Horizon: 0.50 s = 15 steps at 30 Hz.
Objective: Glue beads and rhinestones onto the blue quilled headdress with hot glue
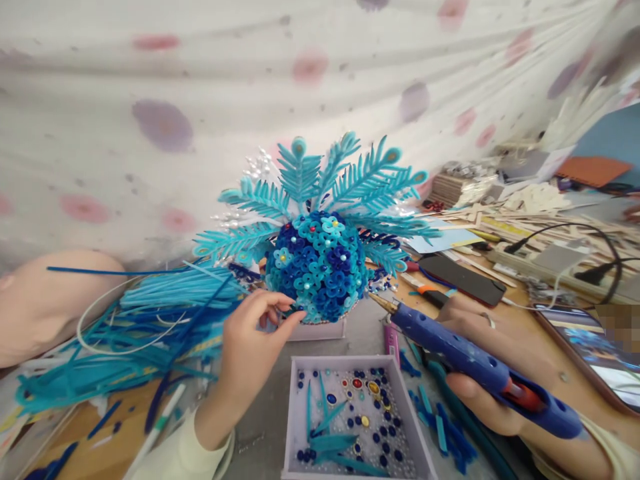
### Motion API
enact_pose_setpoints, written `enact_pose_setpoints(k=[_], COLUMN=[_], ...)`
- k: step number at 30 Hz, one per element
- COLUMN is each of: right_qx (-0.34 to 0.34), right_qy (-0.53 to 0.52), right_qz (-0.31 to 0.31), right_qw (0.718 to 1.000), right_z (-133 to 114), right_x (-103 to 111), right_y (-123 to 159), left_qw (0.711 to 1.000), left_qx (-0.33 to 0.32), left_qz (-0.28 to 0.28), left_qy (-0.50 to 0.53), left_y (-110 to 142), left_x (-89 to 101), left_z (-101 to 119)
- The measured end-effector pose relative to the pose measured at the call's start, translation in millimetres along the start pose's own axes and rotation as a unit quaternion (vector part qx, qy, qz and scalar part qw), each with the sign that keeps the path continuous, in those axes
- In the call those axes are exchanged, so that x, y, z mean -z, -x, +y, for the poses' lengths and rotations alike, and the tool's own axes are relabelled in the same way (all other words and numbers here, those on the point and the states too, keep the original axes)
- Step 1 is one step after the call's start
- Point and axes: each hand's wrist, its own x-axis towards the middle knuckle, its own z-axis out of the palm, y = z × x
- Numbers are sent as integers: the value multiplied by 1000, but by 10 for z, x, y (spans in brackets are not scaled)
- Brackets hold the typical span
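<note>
A round ball of blue flowers (317, 273) stands in front of me, dotted with pearls, with feathery turquoise fronds (300, 170) fanning out from its top. At its lower left edge, my left hand (260, 333) pinches a small dark blue piece (299, 312) between thumb and fingers; its exact shape is hard to make out. My right hand (493, 360) is wrapped around a blue glue gun (450, 347), whose metal nozzle points at the ball's lower right side. Below the ball sits a white box (289, 420) of beads, gems and turquoise strips.
Blue and turquoise pipe cleaners (170, 293) are heaped at the left. Cut blue pieces (445, 427) lie right of the box. Farther right are a dark phone (463, 279), a second phone (595, 353), a power strip (540, 260) with cables, and wooden sticks (530, 217).
</note>
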Motion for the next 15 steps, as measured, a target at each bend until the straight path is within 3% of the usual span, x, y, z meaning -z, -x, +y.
enact_pose_setpoints(k=[5,15], right_qx=[40,32], right_qy=[-30,-6], right_qz=[-20,-42], right_qw=[999,999], right_z=[31,62], right_x=[33,34], right_y=[-54,42], left_qw=[998,996], left_qx=[58,82], left_qz=[15,-3], left_qy=[17,29], left_y=[-38,-89], left_x=[0,-27], left_z=[19,46])
